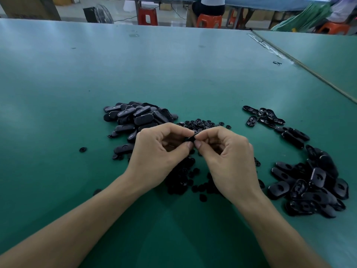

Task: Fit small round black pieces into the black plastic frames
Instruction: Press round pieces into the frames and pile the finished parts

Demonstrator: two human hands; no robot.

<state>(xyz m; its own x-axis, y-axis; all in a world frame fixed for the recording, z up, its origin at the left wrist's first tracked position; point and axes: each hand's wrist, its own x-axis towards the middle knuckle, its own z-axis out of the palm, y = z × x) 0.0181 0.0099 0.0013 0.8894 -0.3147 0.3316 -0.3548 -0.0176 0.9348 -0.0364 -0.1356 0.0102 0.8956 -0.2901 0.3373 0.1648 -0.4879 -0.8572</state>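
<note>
The green surface (173,74) carried the scattered round pieces (183,178) near its middle. Left of those pieces lay a heap of frames (135,118), and right of them a looser heap (309,186). Above the pieces the left grip (158,151) and right grip (228,157) met, both pinching one black frame (191,138) between thumb and forefinger. Whether a piece sat in it was unclear.

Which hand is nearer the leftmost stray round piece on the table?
Left. The left hand is right of the leftmost round piece; the right hand is farther right. Both pinch one black part.
</note>
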